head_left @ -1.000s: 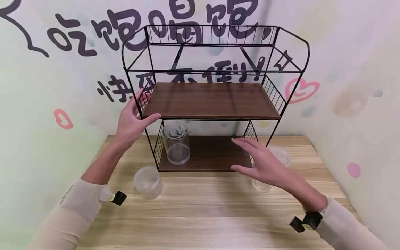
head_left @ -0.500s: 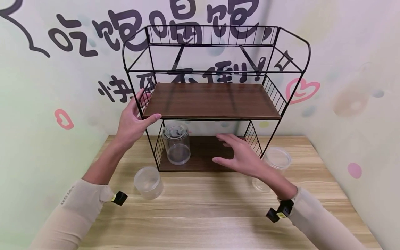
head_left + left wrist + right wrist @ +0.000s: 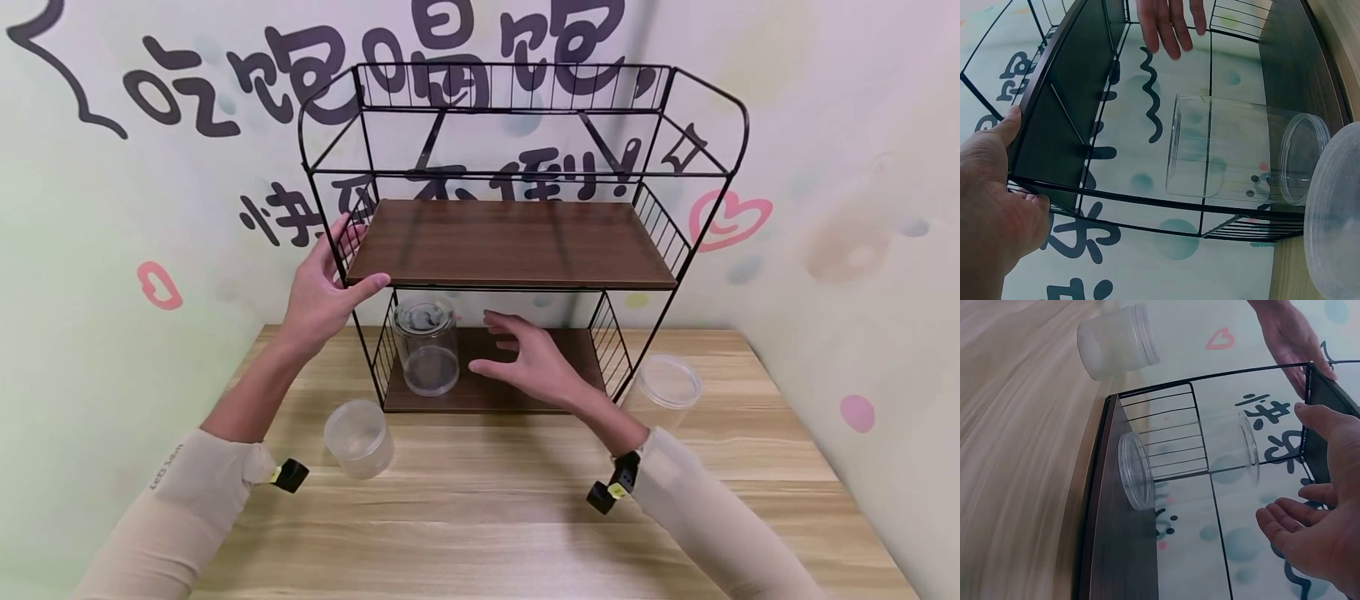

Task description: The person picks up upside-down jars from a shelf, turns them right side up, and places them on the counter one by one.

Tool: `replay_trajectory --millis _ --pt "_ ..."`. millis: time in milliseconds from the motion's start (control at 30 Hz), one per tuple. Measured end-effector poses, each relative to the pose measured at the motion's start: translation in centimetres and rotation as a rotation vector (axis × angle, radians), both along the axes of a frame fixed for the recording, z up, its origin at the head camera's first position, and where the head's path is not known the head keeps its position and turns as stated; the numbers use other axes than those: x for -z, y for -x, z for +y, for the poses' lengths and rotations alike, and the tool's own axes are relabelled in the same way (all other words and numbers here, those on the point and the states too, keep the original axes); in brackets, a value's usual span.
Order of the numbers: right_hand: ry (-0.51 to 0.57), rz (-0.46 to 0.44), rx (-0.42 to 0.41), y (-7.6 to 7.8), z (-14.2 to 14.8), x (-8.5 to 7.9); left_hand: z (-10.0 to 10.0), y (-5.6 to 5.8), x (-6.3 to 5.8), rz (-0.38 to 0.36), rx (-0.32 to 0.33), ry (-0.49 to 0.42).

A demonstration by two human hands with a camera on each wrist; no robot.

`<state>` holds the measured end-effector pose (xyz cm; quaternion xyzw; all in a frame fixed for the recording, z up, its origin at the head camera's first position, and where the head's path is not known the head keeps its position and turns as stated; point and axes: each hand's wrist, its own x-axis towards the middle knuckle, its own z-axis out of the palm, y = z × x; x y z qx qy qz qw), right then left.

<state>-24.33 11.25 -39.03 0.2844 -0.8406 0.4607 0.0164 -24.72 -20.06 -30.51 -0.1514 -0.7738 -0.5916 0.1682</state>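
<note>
A black wire rack (image 3: 517,174) with brown boards stands against the wall. My left hand (image 3: 318,292) grips its left side, thumb on the front edge of the middle board (image 3: 510,242) and fingers around the side frame. A clear plastic jar (image 3: 427,354) stands upright on the lower board (image 3: 525,392), near the left end; in the left wrist view its ringed end (image 3: 1304,159) is against that board. My right hand (image 3: 528,358) is inside the lower level, right of the jar and apart from it. Its thumb and fingers are spread and hold nothing.
On the wooden table (image 3: 480,517), a frosted plastic container (image 3: 358,439) stands in front of the rack's left corner. Another clear jar (image 3: 670,383) is beside the right corner, partly behind the right forearm. Lettered walls (image 3: 187,167) enclose the back and sides.
My right hand has moved left, from the rack's right end across the lower level toward the clear jar. The left hand keeps its grip on the rack.
</note>
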Motion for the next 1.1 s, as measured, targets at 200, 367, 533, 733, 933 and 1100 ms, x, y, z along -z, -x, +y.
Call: replay_trajectory --millis 200,367,533,733,933,1100 --pt "0.009 -0.041 0.01 1.3 -2.0 0.6 0.1 0.0 0.0 0.002 0.0 -0.006" --pt "0.02 -0.08 0.047 2.2 -3.6 1.1 0.1 0.1 0.1 0.01 -0.003 -0.002" --pt "0.017 -0.072 0.061 2.9 -5.1 1.7 0.0 0.2 0.3 0.018 -0.003 -0.005" --pt "0.014 -0.041 0.072 3.6 -6.7 2.2 0.0 0.4 0.5 0.024 0.008 -0.019" --pt "0.005 -0.009 0.113 4.1 -7.9 2.5 -0.1 0.5 0.6 0.022 0.016 -0.028" --pt "0.003 -0.019 0.132 4.4 -8.8 2.7 0.0 0.5 0.7 0.019 0.02 -0.036"
